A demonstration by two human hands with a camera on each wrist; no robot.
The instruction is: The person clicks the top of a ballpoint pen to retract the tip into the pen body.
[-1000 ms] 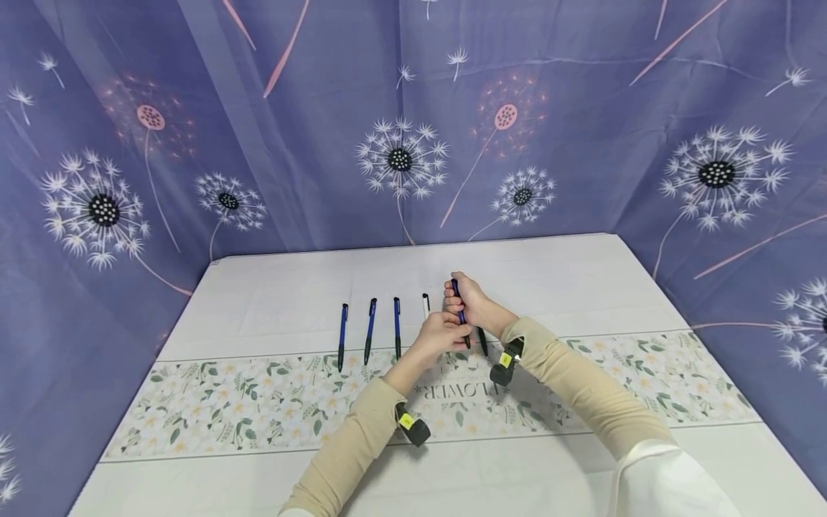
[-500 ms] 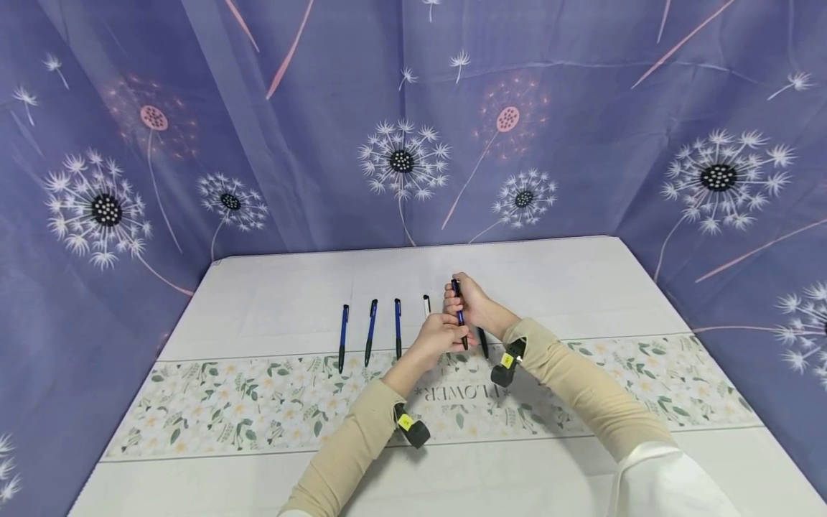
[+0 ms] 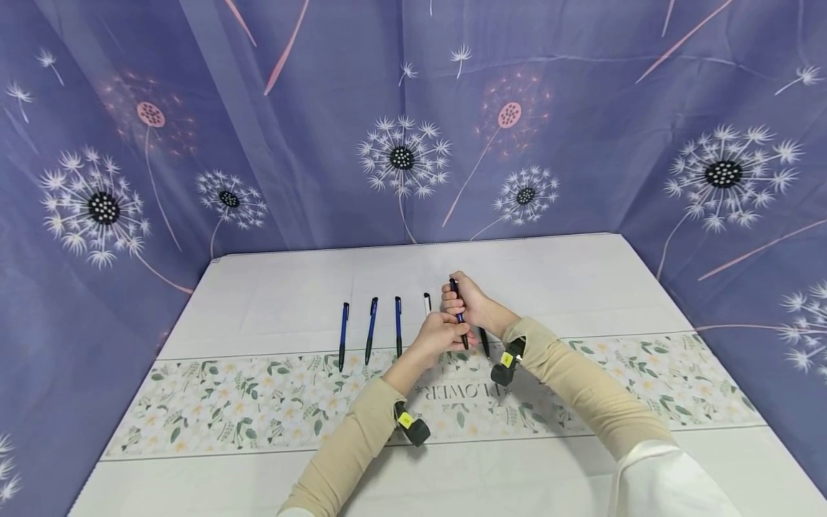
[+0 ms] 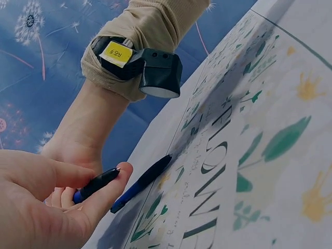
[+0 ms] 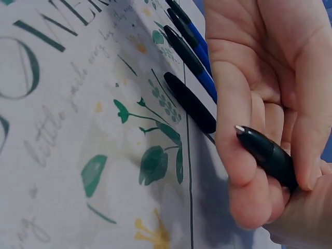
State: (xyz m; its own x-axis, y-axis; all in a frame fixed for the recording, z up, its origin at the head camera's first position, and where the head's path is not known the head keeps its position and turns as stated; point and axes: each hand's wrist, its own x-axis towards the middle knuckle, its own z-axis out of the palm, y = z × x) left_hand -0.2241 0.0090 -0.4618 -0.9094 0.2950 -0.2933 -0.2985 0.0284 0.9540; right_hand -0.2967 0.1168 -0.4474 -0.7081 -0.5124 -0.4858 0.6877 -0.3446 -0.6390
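Head view: A person grasps one blue pen with both hands above a white table, its writing end angled toward the wearer.
Left hand: Thumb and fingers pinch the pen low, on its dark grip just behind the point.
Right hand: Fingers curl around the upper barrel, the thumb up at the far end.
Pen tip: Bare and exposed in both wrist views.
Loose pens: Three blue pens lie in a row to the left, apart from one another; a white pen is partly hidden behind the left hand, and a dark-gripped pen partly beneath the right.
Floral band: It crosses the table, its lettering upside down to the head camera.
Wrists: Beige sleeves end at black cameras with yellow labels.
Backdrop: Purple cloth printed with dandelions.
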